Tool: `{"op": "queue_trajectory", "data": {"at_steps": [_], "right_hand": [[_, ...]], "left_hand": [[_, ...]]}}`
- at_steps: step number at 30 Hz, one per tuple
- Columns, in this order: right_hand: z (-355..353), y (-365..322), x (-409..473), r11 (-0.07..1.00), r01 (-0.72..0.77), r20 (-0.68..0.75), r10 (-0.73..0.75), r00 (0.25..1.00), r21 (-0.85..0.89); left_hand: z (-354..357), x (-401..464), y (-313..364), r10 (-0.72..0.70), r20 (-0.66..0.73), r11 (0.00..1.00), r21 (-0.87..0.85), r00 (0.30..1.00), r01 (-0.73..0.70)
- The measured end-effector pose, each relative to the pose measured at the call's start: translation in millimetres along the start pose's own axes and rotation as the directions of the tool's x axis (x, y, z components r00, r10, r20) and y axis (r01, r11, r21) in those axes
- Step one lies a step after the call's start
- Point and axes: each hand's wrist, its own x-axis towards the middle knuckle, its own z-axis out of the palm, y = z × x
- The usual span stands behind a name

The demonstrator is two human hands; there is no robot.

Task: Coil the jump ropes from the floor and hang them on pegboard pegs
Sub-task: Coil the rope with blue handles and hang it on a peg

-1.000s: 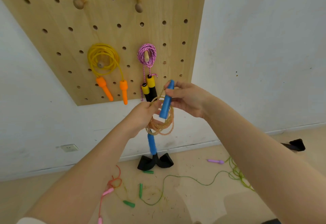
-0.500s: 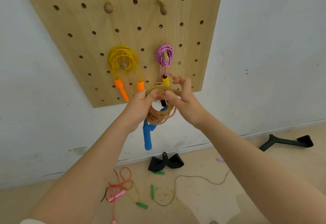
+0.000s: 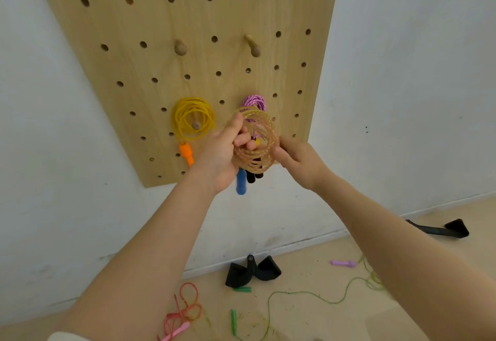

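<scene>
Left hand: left hand [image 3: 224,153] is closed on the amber rope coil [image 3: 253,143], thumb over the top left of the loops and fingers curled through the middle.
Right hand: right hand [image 3: 298,162] pinches the coil's right edge between thumb and fingers.
Coil position: held up in front of the lower right part of the pegboard [image 3: 150,45], overlapping the pink rope [image 3: 255,103] hung behind it.
Coil look: translucent amber, beaded-looking strands in several round loops; a blue handle [image 3: 241,183] hangs straight down below it, beside the left palm.
Board edges: the board's right edge runs just right of the coil; its bottom edge lies just under the hands, with bare white wall [image 3: 402,86] beyond.
Free pegs: left upper peg [image 3: 180,47] and right upper peg [image 3: 253,46] stick out bare, well above the coil, with open board around them.
Taken pegs: the yellow rope [image 3: 192,118] is looped on a lower peg, just left of the left hand, its orange handle [image 3: 187,153] dangling; the pink rope hangs on the next peg, its dark handles showing below the coil.
Floor: a red rope [image 3: 185,311] and a green rope [image 3: 308,293] lie loose, well below, near a black holder [image 3: 252,272] against the wall.
</scene>
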Motion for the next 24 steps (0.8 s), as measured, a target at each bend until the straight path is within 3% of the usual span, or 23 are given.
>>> {"op": "queue_trajectory", "data": {"at_steps": [2,4,6,9,11,13,16,19,22,24], "right_hand": [[-4,10,2,0.994,-0.106,0.146,0.103,0.984,0.015],[-15,11,9,0.954,-0.221,0.287,0.158,0.945,0.202],[-29,6,17,0.889,-0.273,0.32,0.155,0.935,0.368],[-31,-9,34,0.9,-0.171,0.247,0.073,0.966,0.402],[-25,-15,49,0.918,-0.069,0.217,-0.019,0.976,0.389],[-29,-13,64,0.918,-0.032,0.212,-0.058,0.976,0.396],[-51,-2,83,0.865,-0.074,0.324,-0.106,0.94,0.497],[-72,18,101,0.702,-0.152,0.376,-0.175,0.91,0.695],[-87,32,123,0.52,-0.205,0.371,-0.237,0.898,0.829],[-92,31,141,0.532,-0.17,0.336,-0.234,0.912,0.83]], "left_hand": [[-1,3,-7,-0.031,0.015,0.999,0.035,0.999,0.031],[-9,10,-11,0.002,0.008,0.979,0.204,1.0,-0.003],[-9,18,-6,0.034,-0.004,0.923,0.385,0.999,-0.03],[5,32,5,0.064,0.031,0.791,0.608,0.997,-0.07],[13,44,9,0.1,0.028,0.751,0.654,0.995,-0.094],[17,56,13,0.07,-0.014,0.8,0.598,0.997,-0.048],[14,73,20,-0.065,0.016,0.932,0.357,0.998,0.055],[8,91,25,-0.017,0.149,0.984,0.176,0.989,-0.009],[9,107,31,0.056,0.154,0.98,0.183,0.986,-0.084],[13,119,35,0.155,0.108,0.949,0.26,0.982,-0.178]]}}
